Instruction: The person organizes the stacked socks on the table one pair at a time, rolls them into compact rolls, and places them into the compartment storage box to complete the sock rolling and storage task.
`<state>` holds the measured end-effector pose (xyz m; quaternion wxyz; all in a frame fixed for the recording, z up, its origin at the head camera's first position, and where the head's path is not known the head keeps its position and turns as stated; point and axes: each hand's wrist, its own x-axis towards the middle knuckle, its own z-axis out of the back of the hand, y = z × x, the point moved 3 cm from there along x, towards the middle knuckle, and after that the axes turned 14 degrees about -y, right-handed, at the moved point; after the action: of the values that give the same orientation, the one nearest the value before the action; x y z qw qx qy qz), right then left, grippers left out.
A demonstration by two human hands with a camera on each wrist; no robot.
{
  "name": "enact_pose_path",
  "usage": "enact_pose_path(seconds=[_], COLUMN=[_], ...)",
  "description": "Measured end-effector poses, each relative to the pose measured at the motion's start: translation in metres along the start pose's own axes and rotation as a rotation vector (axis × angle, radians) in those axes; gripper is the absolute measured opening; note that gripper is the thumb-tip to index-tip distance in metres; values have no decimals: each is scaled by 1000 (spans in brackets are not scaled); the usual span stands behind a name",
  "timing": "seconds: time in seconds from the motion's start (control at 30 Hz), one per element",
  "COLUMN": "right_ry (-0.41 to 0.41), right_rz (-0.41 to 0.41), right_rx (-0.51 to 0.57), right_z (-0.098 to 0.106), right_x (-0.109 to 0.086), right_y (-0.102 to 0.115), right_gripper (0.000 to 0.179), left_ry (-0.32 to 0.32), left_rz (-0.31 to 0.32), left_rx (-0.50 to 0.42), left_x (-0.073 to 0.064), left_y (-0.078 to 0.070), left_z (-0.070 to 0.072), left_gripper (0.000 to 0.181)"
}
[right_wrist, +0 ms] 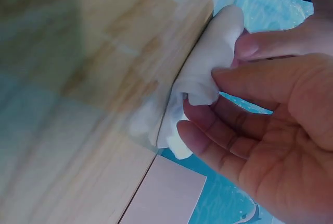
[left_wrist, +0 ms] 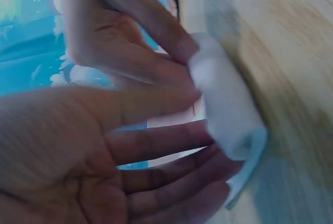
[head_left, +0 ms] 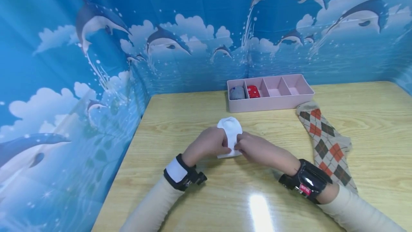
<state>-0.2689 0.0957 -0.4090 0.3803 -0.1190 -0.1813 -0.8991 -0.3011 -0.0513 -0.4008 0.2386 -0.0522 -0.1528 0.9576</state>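
A white sock (head_left: 232,127) lies on the table in front of the person, its near part rolled into a thick tube. My left hand (head_left: 209,143) pinches the roll at its left end, thumb on the near side. From the other side my right hand (head_left: 257,148) grips the right end between thumb and fingers. In the left wrist view the rolled sock (left_wrist: 226,101) rests close over the wood, with a loose flap beyond the fingers. The right wrist view shows the roll (right_wrist: 208,57) with fingertips tucked at its open folded edge.
Behind the hands stands a pink box (head_left: 270,104) with several compartments. It holds a grey rolled bundle (head_left: 237,93) and a red one with white marks (head_left: 253,91). An argyle sock (head_left: 326,144) lies flat at the right, beside the right forearm. A dolphin-print curtain (head_left: 193,28) borders the table.
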Motion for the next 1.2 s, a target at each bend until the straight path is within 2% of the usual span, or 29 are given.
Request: enact_pose_path(seconds=[0.1, 0.2, 0.3, 0.43, 0.67, 0.73, 0.83, 0.9, 1.0, 1.1, 1.2], right_ry=[7, 21, 34, 31, 18, 25, 33, 30, 21, 31, 68], right_rz=[-12, -27, -74, -132, -136, -139, -142, -125, -84, -56, -54], right_rx=[0, 1, 24, 54, 70, 68, 32, -4, -51, -54, -15], right_z=[-1, -2, -3, -2, -1, 0, 1, 2, 2, 3, 3], right_x=[0, 0, 1, 2, 2, 2, 2, 4, 10, 17, 25], right_y=[-1, -1, -2, -5, -6, -6, -5, -4, -1, 2, 3], right_gripper=[12, 11, 9, 10, 5, 5, 14, 18, 15, 15, 26], left_ry=[46, 14, -24, -45, -34, -44, -72, -86, -87, -79, -77], left_rz=[4, -51, -68, -63, -64, -76, -94, -92, -75, -56, -41], left_rx=[21, 114, 158, 133, 122, 127, 135, 134, 128, 122, 105], left_x=[-3, -3, -2, -2, 0, 1, 3, 3, 4, 5, 6], left_y=[-2, -4, -5, -3, -2, -2, -1, 0, 3, 5, 8], left_z=[1, 0, 0, 0, 1, 1, 1, 0, -1, -1, -1], left_gripper=[25, 29, 25, 23, 27, 23, 15, 16, 20, 18, 12])
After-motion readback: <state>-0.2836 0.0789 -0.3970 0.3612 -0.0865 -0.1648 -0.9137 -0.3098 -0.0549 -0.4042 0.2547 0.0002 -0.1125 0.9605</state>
